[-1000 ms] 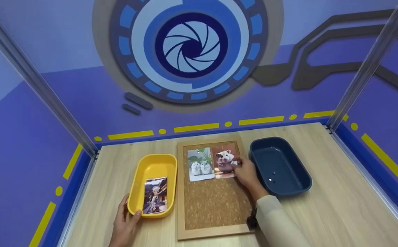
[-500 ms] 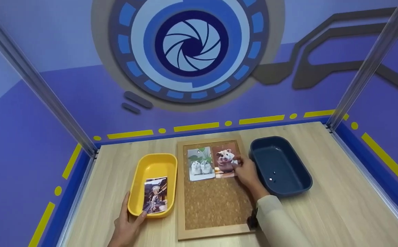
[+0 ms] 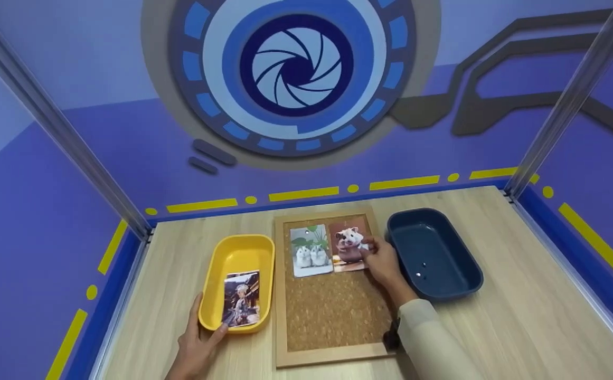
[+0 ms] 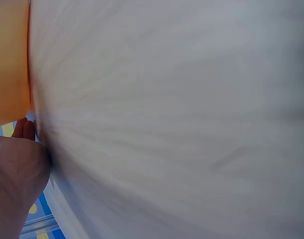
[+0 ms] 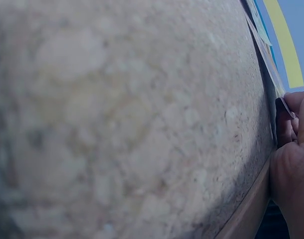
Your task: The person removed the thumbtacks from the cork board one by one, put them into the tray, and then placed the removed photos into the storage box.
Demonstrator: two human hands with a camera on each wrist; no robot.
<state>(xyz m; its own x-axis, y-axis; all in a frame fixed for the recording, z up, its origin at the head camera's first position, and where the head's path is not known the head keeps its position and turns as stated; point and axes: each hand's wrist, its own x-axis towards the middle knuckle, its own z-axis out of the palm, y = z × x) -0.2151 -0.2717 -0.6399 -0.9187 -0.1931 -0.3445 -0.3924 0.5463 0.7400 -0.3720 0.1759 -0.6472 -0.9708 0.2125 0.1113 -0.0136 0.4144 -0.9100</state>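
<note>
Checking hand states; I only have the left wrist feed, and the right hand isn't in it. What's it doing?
Observer: The right hand pinches the right edge of the single-hamster photo on the corkboard.
Operator: Anything inside the yellow tray in my feed?
Observer: Yes, a photo of a costumed figure, lying toward its near end.
Operator: Any other tray?
Observer: A dark blue tray right of the corkboard, with shiny bits inside, too small to identify.

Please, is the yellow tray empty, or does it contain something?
Not empty: a photo lies inside the yellow tray, at the end the left hand holds. More beneath: cannot tell.
</note>
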